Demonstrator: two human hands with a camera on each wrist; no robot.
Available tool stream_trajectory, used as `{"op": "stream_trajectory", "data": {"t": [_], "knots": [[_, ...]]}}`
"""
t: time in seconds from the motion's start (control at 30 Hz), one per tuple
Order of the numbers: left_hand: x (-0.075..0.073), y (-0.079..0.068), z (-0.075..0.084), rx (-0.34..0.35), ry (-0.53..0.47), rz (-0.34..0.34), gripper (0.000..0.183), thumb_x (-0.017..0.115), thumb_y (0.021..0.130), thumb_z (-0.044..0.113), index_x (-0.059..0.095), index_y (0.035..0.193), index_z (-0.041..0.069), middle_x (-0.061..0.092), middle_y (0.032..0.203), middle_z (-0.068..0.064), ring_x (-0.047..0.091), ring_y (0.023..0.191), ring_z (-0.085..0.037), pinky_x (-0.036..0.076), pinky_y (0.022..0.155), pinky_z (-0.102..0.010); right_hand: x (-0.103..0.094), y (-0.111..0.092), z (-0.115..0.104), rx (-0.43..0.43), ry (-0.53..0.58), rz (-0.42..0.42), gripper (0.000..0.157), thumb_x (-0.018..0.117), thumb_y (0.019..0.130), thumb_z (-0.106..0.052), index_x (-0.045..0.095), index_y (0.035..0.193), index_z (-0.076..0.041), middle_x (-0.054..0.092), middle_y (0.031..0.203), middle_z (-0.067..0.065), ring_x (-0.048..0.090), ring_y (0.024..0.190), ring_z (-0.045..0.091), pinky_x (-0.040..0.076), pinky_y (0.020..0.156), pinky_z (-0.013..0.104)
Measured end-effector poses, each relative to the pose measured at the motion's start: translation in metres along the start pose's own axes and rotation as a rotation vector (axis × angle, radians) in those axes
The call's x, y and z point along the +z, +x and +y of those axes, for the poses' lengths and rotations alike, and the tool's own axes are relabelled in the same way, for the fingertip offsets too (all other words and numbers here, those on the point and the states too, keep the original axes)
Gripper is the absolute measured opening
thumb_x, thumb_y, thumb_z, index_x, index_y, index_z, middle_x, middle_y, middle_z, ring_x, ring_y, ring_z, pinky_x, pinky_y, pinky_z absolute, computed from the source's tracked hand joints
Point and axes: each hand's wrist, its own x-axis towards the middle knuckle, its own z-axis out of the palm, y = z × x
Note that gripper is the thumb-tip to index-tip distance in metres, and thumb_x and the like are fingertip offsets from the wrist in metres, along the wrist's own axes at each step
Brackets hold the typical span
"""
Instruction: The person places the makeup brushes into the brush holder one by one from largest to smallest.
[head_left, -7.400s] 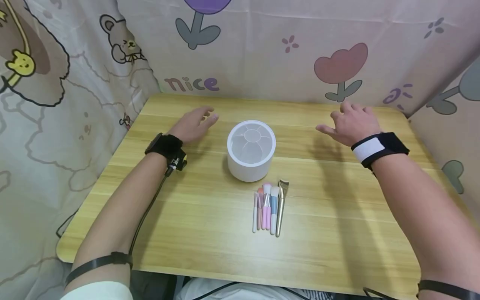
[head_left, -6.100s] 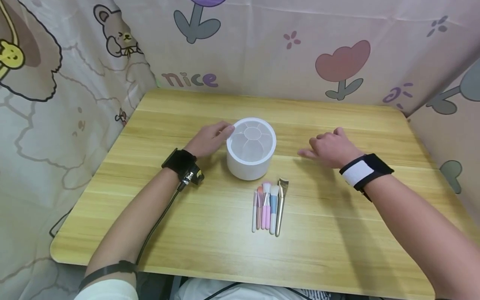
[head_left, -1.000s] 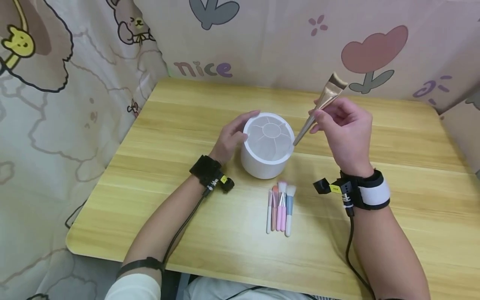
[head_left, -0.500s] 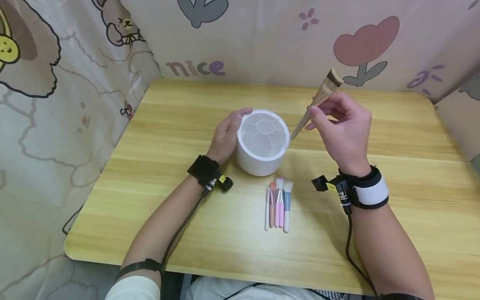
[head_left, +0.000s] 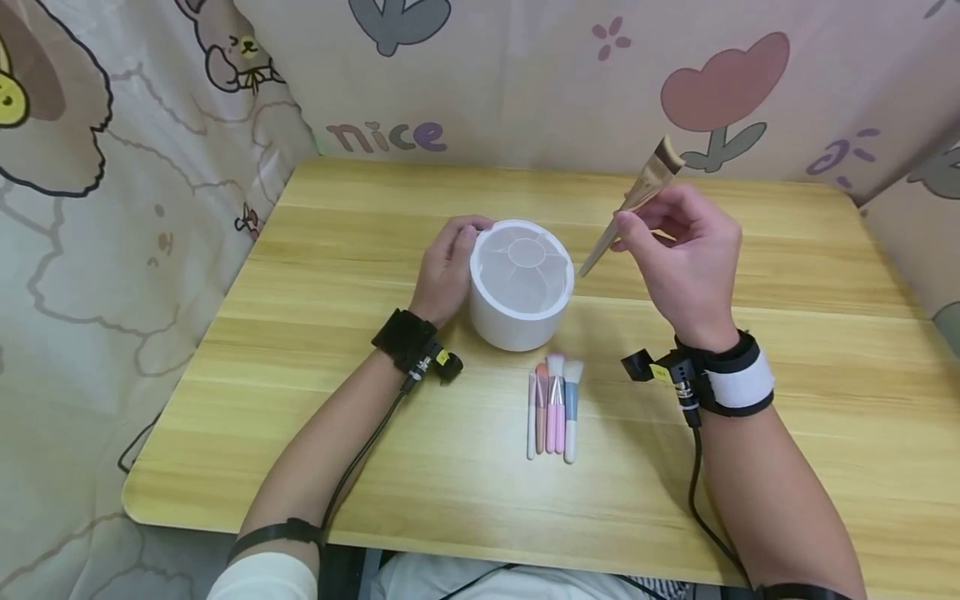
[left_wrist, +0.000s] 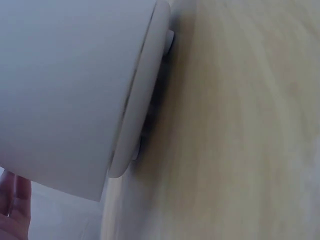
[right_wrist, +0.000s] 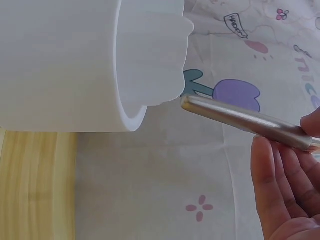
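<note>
A round white brush holder (head_left: 517,317) with petal-shaped clear compartments stands upright on the table. My left hand (head_left: 444,271) holds it at its left side, fingers reaching to the back of the rim. Part of that hand's fingers (left_wrist: 15,202) shows beside the white wall in the left wrist view. Between thumb and fingertips, my right hand (head_left: 690,258) pinches a gold makeup brush (head_left: 633,204), bristles up and tilted right. The lower handle end hangs in the air just right of the holder's rim. In the right wrist view, the brush handle (right_wrist: 240,119) points at the clear divider's edge.
Several makeup brushes (head_left: 555,408) with pink, white and blue handles lie side by side in front of the holder. The wooden table (head_left: 337,208) is backed by a printed cloth (head_left: 525,83). Cables run from both wrist cameras along the forearms.
Earlier the gold brush lay with the others; now it is raised in my right hand. My left hand has come onto the holder. Over the last half second, hands and brush barely move.
</note>
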Motion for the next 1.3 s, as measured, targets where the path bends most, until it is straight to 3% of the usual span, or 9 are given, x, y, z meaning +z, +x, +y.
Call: {"op": "stream_trajectory", "data": {"t": [0.17,0.3,0.43,0.6,0.83,0.97,1.17,1.3], "knots": [[0.000,0.000,0.001,0.040,-0.012,0.097,0.018,0.048,0.098,0.006,0.059,0.105,-0.005,0.062,0.109,-0.017,0.058,0.103,-0.020,0.049,0.091,-0.029,-0.001,0.001,-0.001,-0.021,-0.030,-0.011,0.017,0.066,0.082,0.002,0.064,0.096,0.012,0.068,0.084,0.008,0.066,0.068,0.019,0.056,0.066,0.021],[0.000,0.000,0.000,0.049,-0.057,0.114,0.016,0.053,0.093,0.002,0.057,0.106,-0.007,0.059,0.106,-0.020,0.059,0.101,-0.023,0.050,0.089,-0.031,-0.001,0.001,-0.005,-0.047,-0.064,-0.024,0.017,0.066,0.083,0.001,0.063,0.094,0.014,0.069,0.084,0.009,0.066,0.068,0.016,0.056,0.067,0.020],[-0.001,0.001,-0.001,0.038,-0.111,0.092,0.023,0.051,0.090,0.000,0.051,0.112,-0.009,0.057,0.109,-0.023,0.058,0.105,-0.028,0.048,0.093,-0.032,-0.001,0.000,-0.007,-0.048,-0.069,-0.027,0.017,0.066,0.083,0.001,0.063,0.094,0.014,0.068,0.083,0.010,0.065,0.067,0.017,0.055,0.066,0.020],[-0.002,0.000,-0.001,0.030,-0.116,0.017,0.035,0.046,0.089,0.004,0.047,0.120,-0.011,0.056,0.116,-0.028,0.054,0.111,-0.034,0.044,0.099,-0.034,-0.001,-0.001,-0.009,-0.034,-0.064,-0.024,0.017,0.066,0.083,0.001,0.063,0.095,0.013,0.068,0.083,0.008,0.065,0.067,0.018,0.056,0.066,0.020],[-0.002,0.000,-0.004,-0.071,-0.168,-0.086,0.050,0.033,0.093,0.017,0.039,0.137,-0.004,0.056,0.128,-0.025,0.055,0.119,-0.022,0.040,0.104,-0.034,-0.003,-0.002,-0.003,-0.026,-0.059,-0.021,0.017,0.067,0.082,0.002,0.064,0.096,0.012,0.069,0.083,0.007,0.066,0.067,0.019,0.056,0.066,0.020],[-0.001,0.001,-0.004,-0.113,-0.150,-0.085,0.041,0.031,0.100,0.016,0.043,0.133,-0.005,0.059,0.125,-0.020,0.057,0.115,-0.022,0.043,0.101,-0.032,-0.006,-0.001,0.009,-0.028,-0.056,-0.019,0.017,0.068,0.081,0.000,0.066,0.096,0.009,0.069,0.083,0.008,0.066,0.068,0.019,0.056,0.066,0.021],[0.002,0.004,-0.030,-0.117,-0.164,-0.051,0.035,0.039,0.100,0.020,0.048,0.129,0.003,0.061,0.122,-0.015,0.058,0.110,-0.020,0.048,0.094,-0.034,-0.009,0.000,0.017,-0.079,-0.047,-0.051,0.019,0.069,0.083,-0.005,0.066,0.098,0.008,0.069,0.085,0.011,0.067,0.070,0.020,0.057,0.067,0.024],[0.002,0.004,-0.035,-0.110,-0.172,-0.036,0.034,0.043,0.097,0.020,0.049,0.128,0.005,0.062,0.119,-0.013,0.059,0.108,-0.019,0.050,0.091,-0.036,-0.009,-0.001,0.014,0.000,-0.065,-0.013,0.019,0.069,0.082,-0.002,0.066,0.097,0.008,0.069,0.085,0.007,0.067,0.072,0.015,0.056,0.070,0.021]]}}
